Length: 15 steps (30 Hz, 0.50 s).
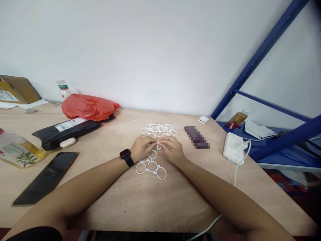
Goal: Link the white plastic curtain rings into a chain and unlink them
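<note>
My left hand (142,147), with a dark watch on its wrist, and my right hand (173,149) meet over the middle of the table. Both hands pinch a small white ring piece (158,146) between their fingertips; most of it is hidden by the fingers. Just beyond the hands lies a loose heap of white rings (160,129). Nearer to me, several white rings joined by small knobs (152,166) lie flat on the tabletop, partly under my left hand.
On the left are a phone (46,179), an oil-like bottle (21,150), a white case (67,142), a black parcel (70,130) and a red bag (90,107). To the right are a blurred-out object (197,137), a white charger (203,119), a power strip (233,148) with cable, and blue shelving (260,57).
</note>
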### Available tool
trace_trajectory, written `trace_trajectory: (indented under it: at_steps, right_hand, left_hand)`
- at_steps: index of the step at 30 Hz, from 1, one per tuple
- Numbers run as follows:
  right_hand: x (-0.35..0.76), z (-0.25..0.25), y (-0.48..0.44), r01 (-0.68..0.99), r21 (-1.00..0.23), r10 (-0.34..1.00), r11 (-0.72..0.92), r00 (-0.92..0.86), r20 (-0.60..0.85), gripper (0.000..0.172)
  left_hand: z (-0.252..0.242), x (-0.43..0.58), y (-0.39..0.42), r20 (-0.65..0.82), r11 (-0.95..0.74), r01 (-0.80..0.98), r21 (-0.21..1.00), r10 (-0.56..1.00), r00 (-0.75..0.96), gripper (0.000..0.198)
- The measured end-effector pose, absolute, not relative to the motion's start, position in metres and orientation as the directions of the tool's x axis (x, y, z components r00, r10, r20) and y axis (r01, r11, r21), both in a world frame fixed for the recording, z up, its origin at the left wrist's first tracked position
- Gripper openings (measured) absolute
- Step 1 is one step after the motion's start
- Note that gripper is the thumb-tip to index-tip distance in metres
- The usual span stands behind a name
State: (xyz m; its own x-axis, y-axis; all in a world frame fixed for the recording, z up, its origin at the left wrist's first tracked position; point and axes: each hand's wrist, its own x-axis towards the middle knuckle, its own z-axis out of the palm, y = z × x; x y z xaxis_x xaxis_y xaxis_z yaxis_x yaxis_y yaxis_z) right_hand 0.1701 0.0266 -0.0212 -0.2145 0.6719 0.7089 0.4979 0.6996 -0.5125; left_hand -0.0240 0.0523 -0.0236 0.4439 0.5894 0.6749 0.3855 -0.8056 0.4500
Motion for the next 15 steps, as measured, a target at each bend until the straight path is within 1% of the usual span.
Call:
trace_trajectory:
  at_steps: [4,11,15]
  right_hand:
    - [0.1680,-0.0197,0.0246,0.490,-0.512,0.667,0.705,-0.215,0.713,0.008]
    - [0.1664,-0.0166,0.0184,0.501,-0.506,0.673,0.702,-0.235,0.701,0.010]
    - [0.1732,-0.0159,0.0232,0.471,-0.560,0.704,0.682,-0.214,0.677,0.010]
  left_hand:
    - [-0.0207,-0.0245,0.0490,0.657,-0.794,0.409,0.450,0.605,0.451,0.019]
    - [-0.0172,-0.0246,0.0437,0.652,-0.814,0.411,0.411,0.578,0.491,0.015]
    - [-0.0158,-0.0236,0.0428,0.655,-0.824,0.407,0.393,0.562,0.505,0.015]
